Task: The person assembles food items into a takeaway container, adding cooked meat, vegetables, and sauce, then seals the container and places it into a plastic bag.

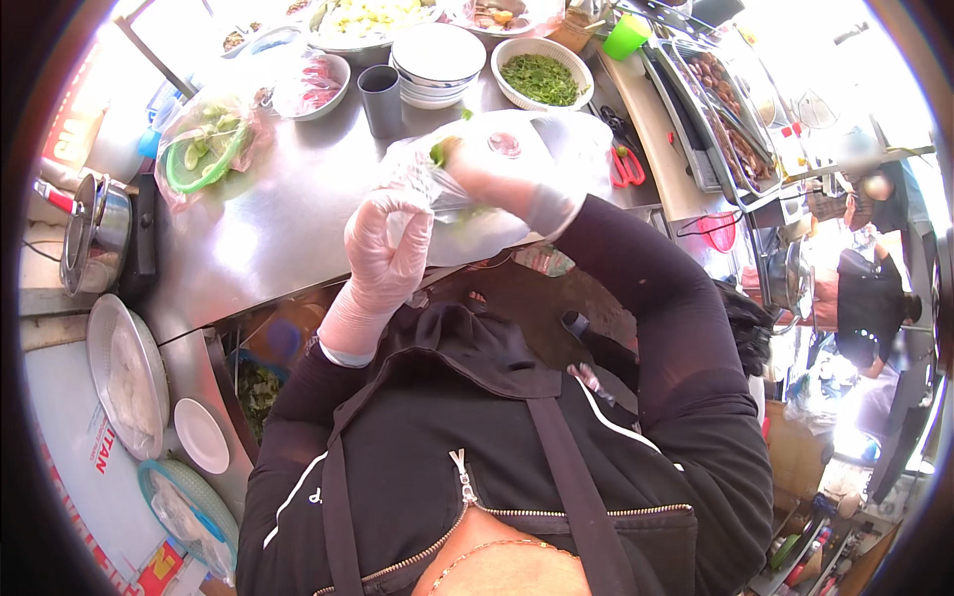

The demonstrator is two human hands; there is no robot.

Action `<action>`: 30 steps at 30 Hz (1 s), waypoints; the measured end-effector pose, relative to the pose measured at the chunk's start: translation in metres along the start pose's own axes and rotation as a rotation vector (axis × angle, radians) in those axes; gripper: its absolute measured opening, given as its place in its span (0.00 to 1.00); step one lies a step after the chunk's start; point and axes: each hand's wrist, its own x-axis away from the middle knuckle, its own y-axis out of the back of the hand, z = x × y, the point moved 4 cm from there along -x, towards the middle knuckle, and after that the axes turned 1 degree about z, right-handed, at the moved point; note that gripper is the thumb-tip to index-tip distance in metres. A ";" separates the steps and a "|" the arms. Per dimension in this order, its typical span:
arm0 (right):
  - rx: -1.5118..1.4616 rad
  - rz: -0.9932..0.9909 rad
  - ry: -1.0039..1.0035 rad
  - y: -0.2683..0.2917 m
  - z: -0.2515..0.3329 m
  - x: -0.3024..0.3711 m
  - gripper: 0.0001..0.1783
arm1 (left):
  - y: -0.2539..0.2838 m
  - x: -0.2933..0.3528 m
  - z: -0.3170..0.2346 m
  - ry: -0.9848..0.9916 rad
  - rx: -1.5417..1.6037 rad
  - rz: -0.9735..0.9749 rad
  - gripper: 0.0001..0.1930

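Observation:
My left hand [383, 253], in a thin translucent glove, pinches the gathered edge of a clear plastic bag [581, 149] above the metal table. My right hand [497, 182] reaches into the bag from the right, and the film covers it. Its fingers look bent together near the bag's left side, blurred by the plastic. Bits of green leaf [438, 154] show by those fingertips; whether the fingers grip them is hidden. Beyond the bag stand a dark grey cup [380, 102], a stack of white bowls [438, 55] and a white basket of chopped greens [542, 79].
On the metal table [263, 243], a bagged green basket of limes [207, 154] stands left, beside a bowl with red packets [320, 84]. Red-handled scissors [626, 166] lie right, near metal trays of browned food [730, 99]. A pot [94, 238] stands far left. Other people are at far right.

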 end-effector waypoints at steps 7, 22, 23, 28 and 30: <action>0.231 0.130 0.305 -0.029 0.004 -0.021 0.17 | -0.003 -0.035 -0.020 0.034 -0.192 0.066 0.05; 0.697 -0.799 0.061 0.128 -0.048 0.084 0.27 | -0.016 -0.063 -0.025 -0.054 -0.283 0.011 0.04; 0.731 -0.776 -0.050 0.130 -0.075 0.084 0.27 | -0.018 -0.064 -0.013 0.102 0.041 0.016 0.03; 0.014 -0.639 0.195 0.149 -0.106 0.070 0.17 | -0.040 -0.087 0.030 0.380 0.577 0.175 0.04; -0.235 -0.521 0.290 0.146 -0.073 0.060 0.14 | -0.038 -0.094 0.045 0.428 0.654 0.126 0.08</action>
